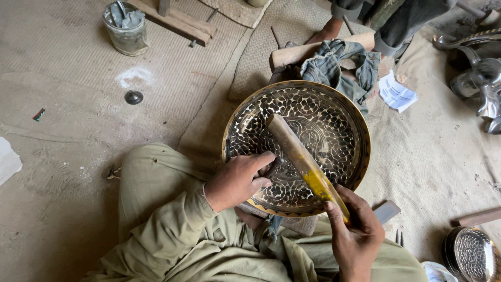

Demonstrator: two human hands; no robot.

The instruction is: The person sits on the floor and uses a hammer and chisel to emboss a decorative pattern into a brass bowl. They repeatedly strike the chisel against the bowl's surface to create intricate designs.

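Nearest the lens, our right hand wraps its fingers tight around the lower end of a long wooden mallet, whose shaft is smeared yellow just above the grip. The mallet slants up and left across the engraved brass tray, its pale blunt end lying over the tray's centre. Our left hand sits on the tray's near-left rim, fingers curled closed around a small dark metal tool whose tip we press against the patterned surface; how much of the tool the fingers cover we cannot tell. The tray, round and covered in dense floral openwork, leans on our lap, with our olive-green trouser legs folded under its near edge.

Behind the tray lies a crumpled grey-blue cloth over a wooden block. Beyond that, another person's foot and trouser cuff show. Right of the tray, a folded white paper rests on the sacking, and further right stand polished metal pieces. Well left of the tray and behind it, 1 metal tin holds scraps, with a small dark metal cap on the floor near it. Near-right of the tray, a 2nd, smaller engraved plate lies flat.
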